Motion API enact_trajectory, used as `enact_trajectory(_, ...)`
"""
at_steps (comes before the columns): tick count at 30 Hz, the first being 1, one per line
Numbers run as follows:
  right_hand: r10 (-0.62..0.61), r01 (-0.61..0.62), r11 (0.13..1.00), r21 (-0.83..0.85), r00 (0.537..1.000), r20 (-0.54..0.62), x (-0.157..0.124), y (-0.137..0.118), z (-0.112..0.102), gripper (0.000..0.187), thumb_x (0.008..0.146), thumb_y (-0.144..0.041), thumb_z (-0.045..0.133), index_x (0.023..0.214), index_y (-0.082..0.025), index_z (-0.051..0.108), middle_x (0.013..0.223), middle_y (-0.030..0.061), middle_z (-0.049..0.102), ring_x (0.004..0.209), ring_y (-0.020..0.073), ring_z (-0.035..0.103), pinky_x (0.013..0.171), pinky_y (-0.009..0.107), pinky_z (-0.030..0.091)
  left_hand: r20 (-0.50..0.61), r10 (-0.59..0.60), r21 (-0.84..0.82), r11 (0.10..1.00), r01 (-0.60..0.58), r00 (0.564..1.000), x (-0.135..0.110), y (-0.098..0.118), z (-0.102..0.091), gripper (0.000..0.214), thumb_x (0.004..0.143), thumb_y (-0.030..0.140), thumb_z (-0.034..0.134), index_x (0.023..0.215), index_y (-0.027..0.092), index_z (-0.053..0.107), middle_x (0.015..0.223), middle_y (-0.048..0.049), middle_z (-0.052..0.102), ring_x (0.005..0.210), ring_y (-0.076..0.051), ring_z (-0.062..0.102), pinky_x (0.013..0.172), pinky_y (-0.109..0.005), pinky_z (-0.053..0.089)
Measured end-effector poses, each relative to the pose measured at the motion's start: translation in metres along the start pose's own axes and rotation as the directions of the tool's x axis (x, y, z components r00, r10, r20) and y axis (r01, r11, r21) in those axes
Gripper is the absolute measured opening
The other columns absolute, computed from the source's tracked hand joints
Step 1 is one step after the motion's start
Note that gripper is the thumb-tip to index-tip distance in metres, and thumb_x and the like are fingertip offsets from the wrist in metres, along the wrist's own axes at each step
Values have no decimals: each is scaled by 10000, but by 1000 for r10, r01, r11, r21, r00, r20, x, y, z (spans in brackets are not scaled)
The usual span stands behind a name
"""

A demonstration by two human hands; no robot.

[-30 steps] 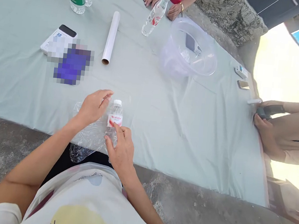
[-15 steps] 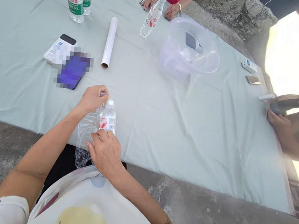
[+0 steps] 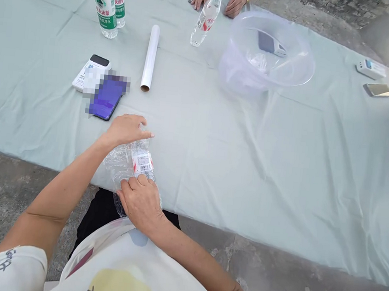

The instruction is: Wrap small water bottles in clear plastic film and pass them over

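A clear plastic water bottle (image 3: 143,158) with a red and white label lies near the table's front edge, its cap end away from me. Crinkled clear plastic film (image 3: 118,163) spreads to its left and partly around it. My left hand (image 3: 128,128) arches over the bottle's cap end, thumb and finger apart, hiding the cap. Around the lower end, the fingers of my right hand (image 3: 142,201) are closed on the bottle and the film. Just beyond my left hand, a phone (image 3: 107,99) overlaps a white power bank (image 3: 86,74).
A roll of film (image 3: 149,60) lies farther back. Green-label bottles (image 3: 106,13) and another red-label bottle (image 3: 207,19) stand beyond it. A clear basin (image 3: 269,56) holds a device and crumpled film. Another person's hands (image 3: 235,5) rest at the far edge.
The bottle has turned, so its barcode now faces up. My left finger and thumb, earlier pinching film beside the cap, have spread over the cap end. My view has shifted slightly left.
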State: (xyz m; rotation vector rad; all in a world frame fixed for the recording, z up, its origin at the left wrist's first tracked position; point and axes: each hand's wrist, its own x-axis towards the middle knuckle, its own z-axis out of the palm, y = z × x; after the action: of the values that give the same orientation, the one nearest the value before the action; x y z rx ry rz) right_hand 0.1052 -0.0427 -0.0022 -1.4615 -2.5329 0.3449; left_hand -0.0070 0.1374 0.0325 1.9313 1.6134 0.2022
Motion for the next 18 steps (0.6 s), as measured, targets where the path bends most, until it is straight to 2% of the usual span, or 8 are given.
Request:
enact_trajectory(2,-3,3,1000,0,1000,-6,0,0,1,236,989,-326,523,825,-184,616,736,48,597,759,194,529,616,326,328,-10,1,82,997,0,1000,6,2,2,103,742,311,640,678,232,628,807,-45,703,838,-269,645,734,-370,457)
enact_trajectory(4,-1,1,1000,0,1000,-12,0,0,1,231,991,-315,515,828,-185,615,733,44,597,751,193,528,611,320,323,-109,-32,99,994,43,993,10,-2,2,155,769,283,610,626,234,575,771,-53,688,811,-271,640,703,-373,450)
enact_trajectory(8,-23,24,999,48,999,-26,-1,6,-4,217,986,-329,529,860,-193,642,738,34,623,735,188,549,611,316,353,-285,-128,59,987,151,950,2,-17,1,151,804,371,628,744,237,591,848,-61,681,837,-276,629,755,-402,460)
enact_trajectory(11,-46,72,963,259,994,-104,-4,18,-11,195,1005,-291,492,1013,-214,670,867,27,699,783,160,603,687,302,445,-410,-164,0,984,180,897,-14,-34,5,198,853,397,584,976,244,615,1012,-76,663,883,-266,622,810,-417,474)
enact_trajectory(13,29,67,912,404,974,-226,-6,29,-14,230,1013,-256,452,1118,-225,654,1004,39,717,905,149,636,809,298,495,-501,-179,-43,982,183,847,-27,-46,7,259,892,382,530,1099,242,598,1049,-85,649,903,-255,617,858,-421,479)
enact_trajectory(15,175,-11,885,466,935,-310,-9,39,-15,267,987,-268,482,1207,-208,623,1144,82,687,1054,181,622,918,339,505,-570,-216,-93,976,198,793,-43,-55,6,281,911,353,494,1140,228,598,1040,-87,648,878,-239,615,884,-418,483)
enact_trajectory(16,244,-75,879,470,919,-310,-11,43,-14,322,960,-290,526,1257,-192,599,1215,109,656,1117,212,602,952,375,503,-594,-242,-124,970,210,767,-53,-57,5,285,912,347,490,1144,224,602,1033,-85,651,856,-231,616,877,-412,490)
enact_trajectory(18,336,-208,863,461,917,-216,-12,47,-13,506,899,-329,605,1372,-167,520,1344,148,582,1206,270,559,983,438,499,-620,-284,-183,959,217,731,-74,-56,5,283,917,357,491,1137,229,612,1008,-71,659,830,-218,622,841,-395,505)
